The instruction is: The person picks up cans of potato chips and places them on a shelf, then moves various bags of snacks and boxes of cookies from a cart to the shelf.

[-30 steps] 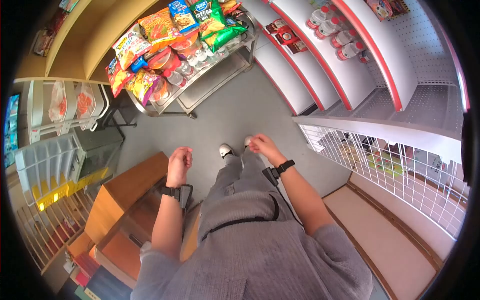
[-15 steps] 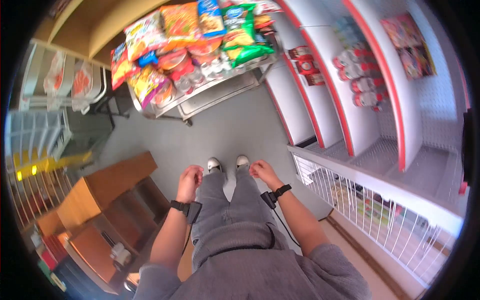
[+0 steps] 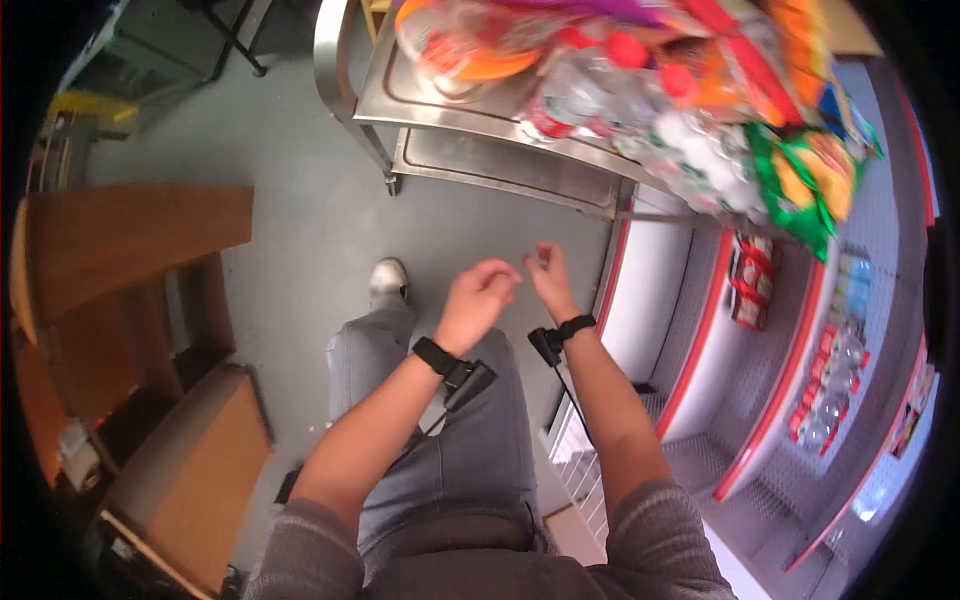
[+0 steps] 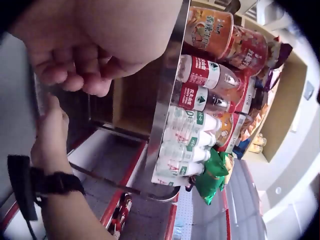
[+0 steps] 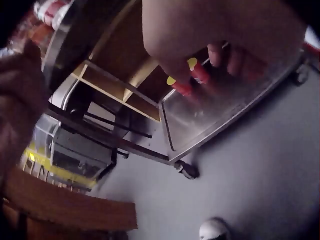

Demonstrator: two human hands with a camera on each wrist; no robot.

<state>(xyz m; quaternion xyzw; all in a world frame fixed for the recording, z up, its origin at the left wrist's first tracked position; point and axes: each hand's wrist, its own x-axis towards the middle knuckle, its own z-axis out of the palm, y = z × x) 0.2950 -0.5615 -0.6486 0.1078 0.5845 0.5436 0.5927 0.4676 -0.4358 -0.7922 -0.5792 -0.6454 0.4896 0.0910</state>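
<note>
Your left hand [image 3: 478, 292] and right hand [image 3: 545, 262], loosely curled and empty, hover together within reach of the steel cart [image 3: 400, 95] (piled with snacks [image 3: 800, 190]).

Floor: smooth grey floor [image 3: 300, 230], plain, with a dull sheen.
Ahead: steel cart [image 3: 480, 165] on castors, two tiers, the lower tray bare metal.
Right side: white shelving unit [image 3: 655, 300] with red-edged shelves, backed by a perforated white panel [image 3: 885, 230].
Left side: brown wooden counter [image 3: 130, 240], with a lower wooden box [image 3: 190, 470] just beside it.
Far left corner: grey cabinet [image 3: 150, 50], with a yellow strip [image 3: 90, 110] near it.
Light: bright and even, with a soft shadow under the cart.
</note>
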